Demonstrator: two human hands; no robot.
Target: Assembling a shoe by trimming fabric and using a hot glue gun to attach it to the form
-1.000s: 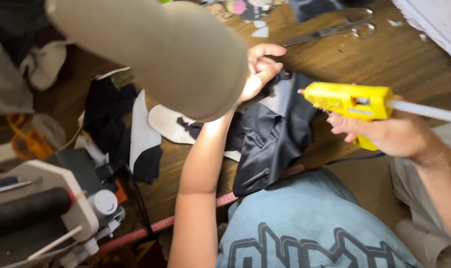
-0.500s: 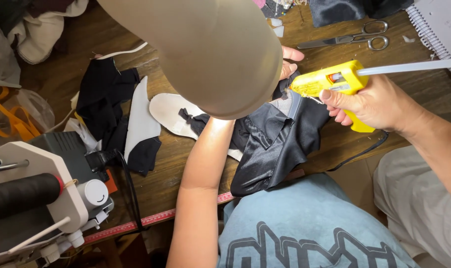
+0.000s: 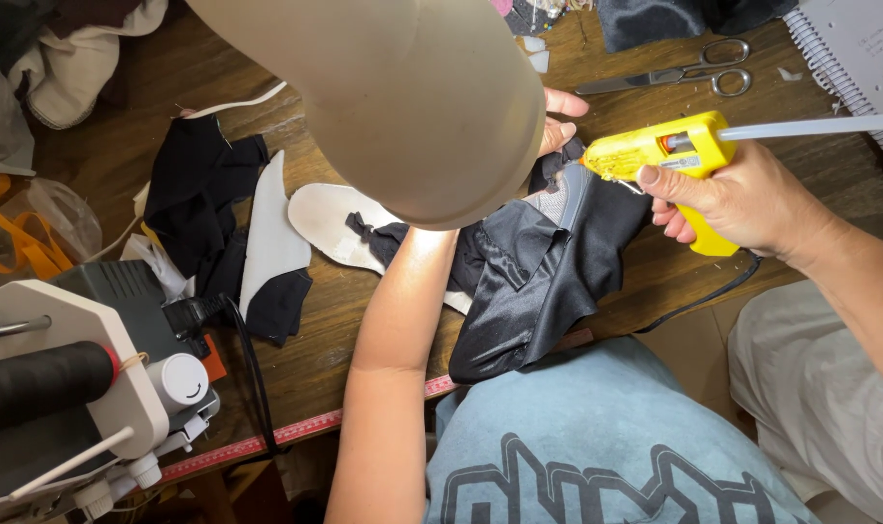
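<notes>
Head view: right hand (image 3: 752,199) grip clamped on yellow glue gun (image 3: 669,155), nozzle at black fabric (image 3: 533,281) on desk (image 3: 325,320); left hand (image 3: 556,121) mostly hidden, grip unclear. Hot glue could burn nearby fingertips.

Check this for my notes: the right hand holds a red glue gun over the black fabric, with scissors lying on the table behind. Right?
Not quite: the glue gun is yellow, not red, as the head view shows. The right hand does hold it over the black fabric, with scissors behind.

Yellow glue gun (image 3: 669,155), shiny black fabric (image 3: 538,281) just below it, white insole (image 3: 330,218) left, silver scissors (image 3: 674,76) above.
</notes>
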